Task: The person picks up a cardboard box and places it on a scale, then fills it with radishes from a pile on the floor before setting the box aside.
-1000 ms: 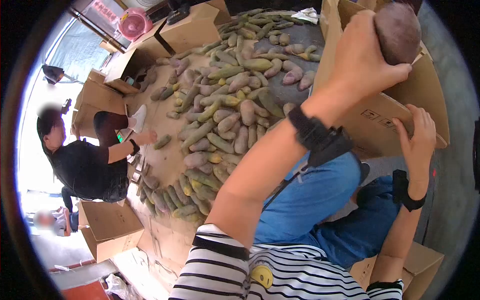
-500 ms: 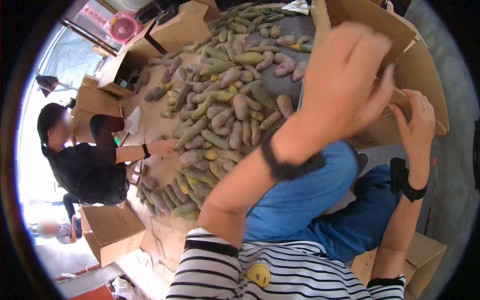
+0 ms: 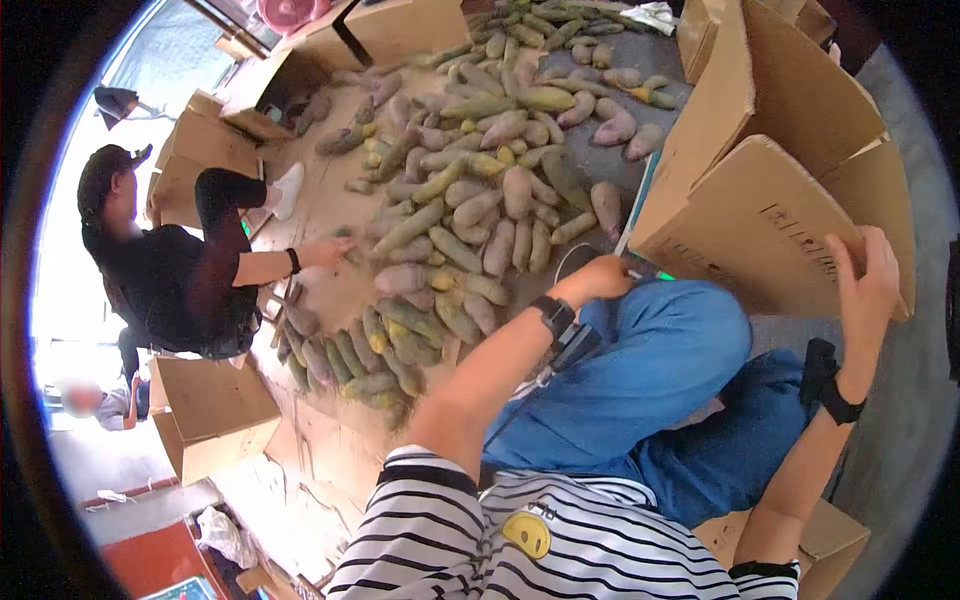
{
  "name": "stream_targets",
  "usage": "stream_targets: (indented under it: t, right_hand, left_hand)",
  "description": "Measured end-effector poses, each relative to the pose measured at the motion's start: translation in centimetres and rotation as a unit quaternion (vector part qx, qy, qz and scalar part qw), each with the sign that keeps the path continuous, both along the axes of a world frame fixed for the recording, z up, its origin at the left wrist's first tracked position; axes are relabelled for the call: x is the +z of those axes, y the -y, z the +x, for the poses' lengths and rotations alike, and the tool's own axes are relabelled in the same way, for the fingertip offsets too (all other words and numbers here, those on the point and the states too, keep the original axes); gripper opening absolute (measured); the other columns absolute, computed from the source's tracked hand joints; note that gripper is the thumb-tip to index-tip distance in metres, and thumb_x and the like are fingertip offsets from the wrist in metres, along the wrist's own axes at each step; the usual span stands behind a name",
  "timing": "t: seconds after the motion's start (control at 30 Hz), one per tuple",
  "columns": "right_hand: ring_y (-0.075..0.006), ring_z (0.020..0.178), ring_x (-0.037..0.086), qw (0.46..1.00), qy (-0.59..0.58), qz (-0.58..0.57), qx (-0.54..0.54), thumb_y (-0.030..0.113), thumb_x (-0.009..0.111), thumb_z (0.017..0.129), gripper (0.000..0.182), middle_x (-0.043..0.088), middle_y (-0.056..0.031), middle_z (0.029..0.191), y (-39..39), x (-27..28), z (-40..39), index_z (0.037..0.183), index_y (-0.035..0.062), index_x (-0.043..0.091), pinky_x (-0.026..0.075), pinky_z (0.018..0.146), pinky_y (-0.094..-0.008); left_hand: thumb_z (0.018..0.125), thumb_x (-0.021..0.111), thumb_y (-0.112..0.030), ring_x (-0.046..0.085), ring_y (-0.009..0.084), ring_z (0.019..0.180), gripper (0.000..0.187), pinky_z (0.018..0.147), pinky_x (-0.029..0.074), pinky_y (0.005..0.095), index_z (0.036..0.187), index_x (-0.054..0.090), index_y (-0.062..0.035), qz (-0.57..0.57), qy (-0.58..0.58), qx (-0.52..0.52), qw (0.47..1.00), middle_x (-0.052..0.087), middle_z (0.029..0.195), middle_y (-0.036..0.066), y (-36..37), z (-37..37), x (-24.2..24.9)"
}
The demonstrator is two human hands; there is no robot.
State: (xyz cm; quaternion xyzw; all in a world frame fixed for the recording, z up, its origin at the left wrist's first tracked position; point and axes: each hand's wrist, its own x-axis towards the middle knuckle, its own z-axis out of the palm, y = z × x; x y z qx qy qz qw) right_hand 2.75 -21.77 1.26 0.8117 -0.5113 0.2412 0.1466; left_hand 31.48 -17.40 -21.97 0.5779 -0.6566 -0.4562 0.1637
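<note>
My right hand [image 3: 865, 285] grips the edge of a flap of the large open cardboard box [image 3: 760, 230] at the right. Lowered beside my blue-trousered knee [image 3: 670, 340], my left hand [image 3: 600, 278] has its back to the camera and its fingers curled under. Nothing shows in it. It hovers at the near edge of a wide heap of sweet potatoes [image 3: 480, 200], purple and yellow-green, spread over flattened cardboard on the floor. A black band is on each of my wrists.
A person in black [image 3: 170, 280] crouches at the left and reaches a hand [image 3: 325, 252] into the heap. Open cardboard boxes stand at the lower left [image 3: 210, 415], the top [image 3: 400, 30] and beside my right leg [image 3: 830, 540]. Another person is at the far left.
My left hand held a sweet potato over the large box, let it go, then dropped down to my knee by the heap. My right hand stayed on the flap.
</note>
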Motion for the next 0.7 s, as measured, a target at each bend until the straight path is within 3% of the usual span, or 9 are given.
stream_targets:
  t: [0.13,0.2,0.33,0.43,0.47,0.5,0.53,0.63,0.7]
  right_hand:
    - [-0.0329,0.087,0.055,1.0,0.014,0.003,0.001,0.028,0.063,0.083,0.031,0.057,-0.0154,0.091,1.1,-0.4,-0.5,0.093,0.0001,0.054,0.042,0.076,-0.0378]
    - [-0.0326,0.088,0.055,1.0,0.01,0.019,-0.005,0.027,0.063,0.084,0.031,0.057,-0.0157,0.092,1.5,-0.5,-0.6,0.094,0.0001,0.054,0.042,0.077,-0.0373]
    - [-0.0318,0.084,0.053,0.999,0.007,0.033,-0.021,0.025,0.061,0.085,0.027,0.057,-0.0148,0.089,1.5,-0.4,-0.8,0.094,0.0002,0.053,0.041,0.075,-0.0359]
    - [-0.0301,0.082,0.052,0.998,0.018,0.047,-0.025,0.023,0.061,0.085,0.026,0.056,-0.014,0.088,1.8,-0.5,-0.9,0.095,0.0003,0.054,0.041,0.075,-0.0352]
    - [-0.0291,0.081,0.052,0.998,0.021,0.047,-0.029,0.023,0.061,0.085,0.026,0.056,-0.0136,0.087,1.7,-0.5,-1.0,0.095,0.0003,0.054,0.042,0.075,-0.0349]
    - [-0.0291,0.081,0.052,0.998,0.015,0.05,-0.032,0.023,0.061,0.085,0.026,0.056,-0.0136,0.087,1.6,-0.4,-0.8,0.095,0.0003,0.054,0.042,0.075,-0.0349]
    - [-0.0284,0.082,0.053,0.998,0.018,0.042,-0.038,0.023,0.061,0.085,0.026,0.057,-0.0135,0.088,1.5,-0.3,-0.5,0.096,0.0001,0.054,0.042,0.075,-0.0347]
    - [-0.0275,0.085,0.054,0.999,-0.003,-0.011,-0.048,0.024,0.061,0.086,0.028,0.057,-0.0136,0.09,1.9,-1.0,-1.4,0.099,0.0001,0.054,0.042,0.076,-0.0341]
    - [-0.0274,0.086,0.055,0.996,-0.028,-0.061,-0.054,0.025,0.061,0.086,0.029,0.058,-0.0137,0.091,2.2,-1.2,-2.4,0.1,0.0002,0.054,0.043,0.077,-0.0335]
  left_hand:
    - [0.082,0.056,-0.026,0.062,0.0313,0.079,0.031,0.071,0.047,0.0395,0.089,0.063,0.0041,0.04,-0.049,0.08,0.995,0.064,0.085,0.02,-0.4,0.4,1.0]
    - [0.084,0.058,-0.026,0.059,0.0211,0.074,0.032,0.067,0.047,0.035,0.093,0.061,0.0042,0.05,-0.183,0.11,0.976,0.063,0.082,0.012,-0.9,1.5,2.2]
    - [0.086,0.058,-0.03,0.054,0.0136,0.074,0.035,0.064,0.046,0.0289,0.094,0.059,0.0038,0.101,-0.277,0.159,0.942,0.059,0.081,0.003,-3.6,5.6,2.1]
    - [0.08,0.063,-0.029,0.058,0.0317,0.074,0.033,0.066,0.047,0.0376,0.09,0.059,0.002,-0.102,0.109,0.288,0.946,0.058,0.081,0.021,-7.1,11.8,-3.8]
    - [0.078,0.065,-0.031,0.058,0.0353,0.081,0.034,0.071,0.047,0.0405,0.088,0.06,0.0011,-0.055,0.246,0.271,0.929,0.059,0.085,0.02,-8.6,14.1,-4.2]
    - [0.075,0.067,-0.031,0.056,0.0354,0.093,0.035,0.076,0.047,0.0426,0.094,0.06,-0.0019,-0.114,0.302,0.296,0.899,0.058,0.095,0.018,-10.9,16.6,-7.1]
    - [0.073,0.062,-0.022,0.052,0.0325,0.1,0.034,0.075,0.047,0.0453,0.103,0.058,-0.0054,-0.047,0.408,0.267,0.872,0.054,0.107,0.013,-12.3,19.3,-8.5]
    - [0.079,0.055,-0.013,0.049,0.0302,0.107,0.034,0.082,0.043,0.0493,0.113,0.054,-0.0089,-0.008,0.557,0.25,0.792,0.051,0.113,0.01,-14.7,25.4,-10.1]
    - [0.083,0.054,-0.015,0.044,0.0307,0.115,0.045,0.089,0.04,0.0499,0.127,0.044,-0.01,0.02,0.571,0.233,0.787,0.046,0.125,0.011,-15.5,28.3,-11.3]
